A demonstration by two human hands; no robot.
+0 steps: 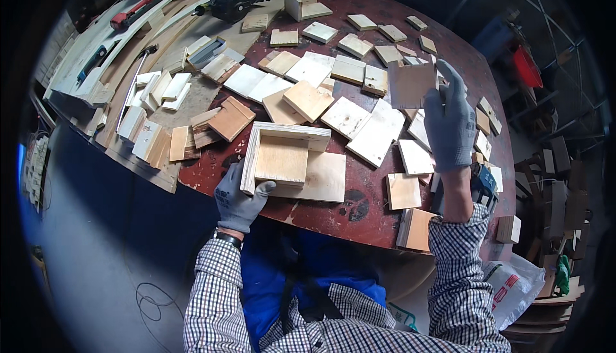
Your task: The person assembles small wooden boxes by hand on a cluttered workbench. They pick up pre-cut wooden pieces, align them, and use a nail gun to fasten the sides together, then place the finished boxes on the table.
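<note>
Near the table's front edge, my gloved left hand [234,202] grips the left corner of a small open box of joined wooden boards [281,160], thumb at its near side and fingers mostly hidden behind it. The box stands on the table with a pale flat board [326,176] extending to its right. My gloved right hand [449,122], raised over the right side of the table, pinches a brown square wooden piece [410,86] by its right edge. The thumb behind that piece is hidden.
Several loose plywood offcuts [378,132] cover the dark red table [308,221]. At the far left lie a red-handled tool [131,14], a hammer [149,50] and a black power tool [234,3]. Another tool [484,183] sits beside my right forearm. A plastic bag [516,289] hangs at the right.
</note>
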